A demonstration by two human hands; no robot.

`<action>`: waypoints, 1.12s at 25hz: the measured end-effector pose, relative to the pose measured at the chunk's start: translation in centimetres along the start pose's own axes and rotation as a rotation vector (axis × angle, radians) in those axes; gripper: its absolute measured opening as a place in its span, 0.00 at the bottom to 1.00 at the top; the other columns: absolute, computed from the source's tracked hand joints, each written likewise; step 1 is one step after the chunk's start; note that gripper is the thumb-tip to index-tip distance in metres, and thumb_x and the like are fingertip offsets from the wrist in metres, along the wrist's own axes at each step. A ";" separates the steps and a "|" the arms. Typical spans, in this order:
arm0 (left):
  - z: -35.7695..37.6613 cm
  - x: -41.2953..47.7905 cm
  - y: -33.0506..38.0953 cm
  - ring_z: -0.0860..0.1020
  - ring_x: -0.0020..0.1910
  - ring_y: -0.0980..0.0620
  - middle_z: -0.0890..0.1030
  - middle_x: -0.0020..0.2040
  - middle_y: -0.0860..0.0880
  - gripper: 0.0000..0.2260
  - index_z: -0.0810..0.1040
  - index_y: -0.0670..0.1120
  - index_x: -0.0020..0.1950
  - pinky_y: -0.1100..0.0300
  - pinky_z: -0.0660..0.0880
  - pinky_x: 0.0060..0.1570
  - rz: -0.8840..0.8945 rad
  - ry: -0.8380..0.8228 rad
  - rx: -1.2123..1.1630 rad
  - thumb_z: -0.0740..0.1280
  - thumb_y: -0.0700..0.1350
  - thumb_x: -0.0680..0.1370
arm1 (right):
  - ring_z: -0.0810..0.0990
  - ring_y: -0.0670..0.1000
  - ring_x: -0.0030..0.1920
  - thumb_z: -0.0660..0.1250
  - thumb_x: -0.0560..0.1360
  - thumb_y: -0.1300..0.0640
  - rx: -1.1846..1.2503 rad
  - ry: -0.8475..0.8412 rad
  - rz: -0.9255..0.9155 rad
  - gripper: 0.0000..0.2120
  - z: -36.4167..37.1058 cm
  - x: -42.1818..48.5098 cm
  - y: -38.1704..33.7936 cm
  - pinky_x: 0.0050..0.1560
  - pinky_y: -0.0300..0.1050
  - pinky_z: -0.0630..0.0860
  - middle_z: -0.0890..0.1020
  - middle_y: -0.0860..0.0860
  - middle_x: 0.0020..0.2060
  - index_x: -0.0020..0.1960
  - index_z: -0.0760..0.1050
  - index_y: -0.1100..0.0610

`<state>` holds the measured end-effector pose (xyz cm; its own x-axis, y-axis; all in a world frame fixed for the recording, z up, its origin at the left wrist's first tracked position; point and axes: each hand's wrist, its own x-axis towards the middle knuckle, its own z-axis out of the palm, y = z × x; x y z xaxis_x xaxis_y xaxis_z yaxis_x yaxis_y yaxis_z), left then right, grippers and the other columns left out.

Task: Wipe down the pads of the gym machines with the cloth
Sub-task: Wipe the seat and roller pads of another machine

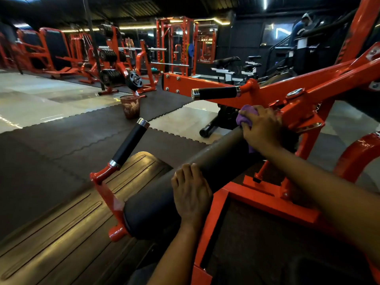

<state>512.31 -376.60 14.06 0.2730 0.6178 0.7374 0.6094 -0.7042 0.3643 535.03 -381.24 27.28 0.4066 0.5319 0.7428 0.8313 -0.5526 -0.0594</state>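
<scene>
Purple cloth (245,115) sits bunched at the far end of the black roller pad (216,159), where the pad meets the orange frame (269,199) of the machine. The right hand (261,129) grips the cloth with its fingers curled round it and presses it onto the top of the pad. The left hand (191,192) rests on the near part of the pad, its fingers straight and close together, laid over the curve of the pad and holding nothing. A black-gripped handle (130,142) rises at a slant just left of the pad's near end, and a second handle (216,93) juts out level beyond the pad's far end. A ribbed rubber mat (67,212) lies on the floor to the left of the pad, and a mesh waste basket (130,106) stands on the floor well beyond the pad.
</scene>
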 end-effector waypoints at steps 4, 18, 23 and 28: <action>0.0 -0.8 0.2 0.72 0.54 0.44 0.73 0.57 0.44 0.11 0.72 0.44 0.61 0.50 0.70 0.55 0.004 -0.003 -0.025 0.64 0.46 0.80 | 0.75 0.62 0.59 0.60 0.77 0.48 0.047 0.011 -0.286 0.19 -1.0 0.3 3.4 0.59 0.57 0.70 0.78 0.55 0.64 0.66 0.78 0.46; -3.3 -1.9 -4.6 0.67 0.63 0.51 0.69 0.65 0.49 0.12 0.71 0.49 0.64 0.52 0.73 0.59 -0.027 -0.086 -0.275 0.58 0.50 0.82 | 0.72 0.61 0.59 0.65 0.77 0.57 0.034 0.061 -0.278 0.18 0.6 -4.2 -3.2 0.58 0.53 0.64 0.77 0.53 0.65 0.65 0.78 0.45; -3.7 -2.5 -6.6 0.68 0.66 0.48 0.69 0.67 0.47 0.19 0.71 0.47 0.67 0.49 0.76 0.58 -0.034 -0.122 -0.232 0.53 0.54 0.81 | 0.71 0.62 0.61 0.67 0.75 0.60 0.050 0.116 0.018 0.18 0.8 -5.1 -6.1 0.60 0.53 0.61 0.77 0.53 0.65 0.62 0.79 0.47; -4.1 -2.9 -6.3 0.69 0.64 0.47 0.69 0.67 0.46 0.21 0.71 0.46 0.68 0.49 0.76 0.59 -0.031 -0.135 -0.214 0.54 0.54 0.79 | 0.70 0.61 0.62 0.64 0.78 0.57 0.104 0.075 0.049 0.17 -0.3 -4.1 -4.6 0.60 0.52 0.62 0.76 0.52 0.66 0.64 0.78 0.44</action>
<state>504.62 -375.33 11.96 0.3622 0.6709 0.6470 0.4518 -0.7336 0.5078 529.40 -381.02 24.67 0.4217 0.4542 0.7848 0.8474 -0.5053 -0.1630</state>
